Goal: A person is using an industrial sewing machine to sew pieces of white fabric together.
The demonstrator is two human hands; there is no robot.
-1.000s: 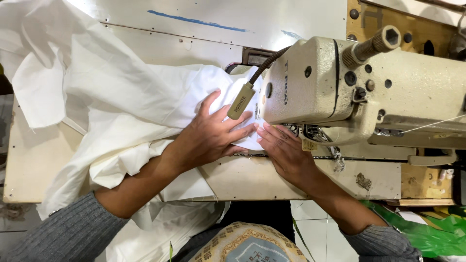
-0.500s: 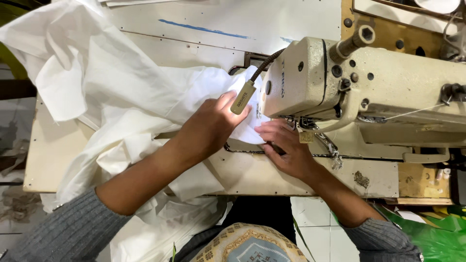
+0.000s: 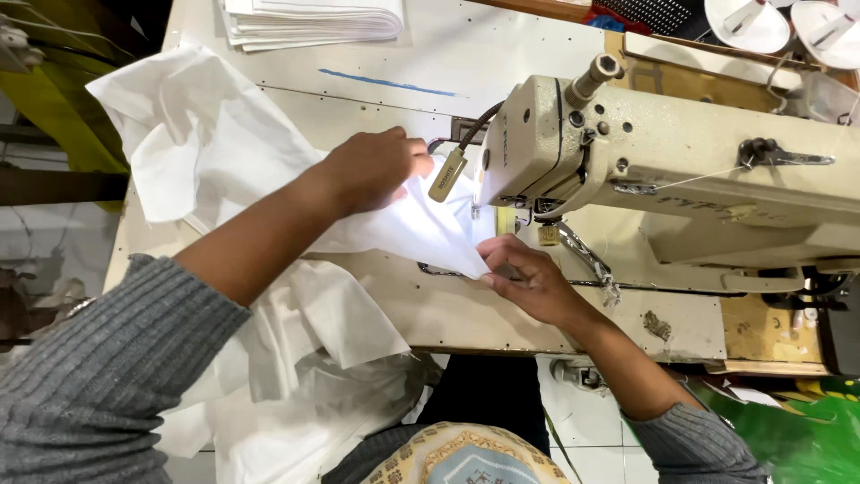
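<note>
Sewing table (image 3: 448, 63): pale, flat top with a blue line drawn across it; carries all items listed below.

Industrial sewing machine (image 3: 681, 179): cream-coloured, on the right half of the table, head facing left, thread running along its arm.

White fabric (image 3: 269, 206): large loose piece, heaped over the left part of the table and hanging off the near edge towards the person's lap. One brightly lit corner lies spread on the machine bed, just beside the needle area.

Left hand (image 3: 372, 170): palm down, fingers loosely curled, gripping a gathered fold of the white fabric and lifting it above the table, close to the machine head. Grey ribbed sleeve pushed up the forearm.

Right hand (image 3: 528, 282): low on the machine bed in front of the head, fingers bent, thumb and fingertips pinching the pointed near corner of the white fabric against the bed.

Stack of folded white cloth (image 3: 313, 20): at the far edge of the table, well apart from both hands.

Thread cones (image 3: 788, 22): two white ones, top right, behind the machine.

Green plastic bag (image 3: 788, 430): lower right, below table level.

Gooseneck lamp (image 3: 448, 173): small, beige head on a dark flexible stalk, fixed at the left of the machine head, shining on the fabric, just beside the left hand's fingers.
</note>
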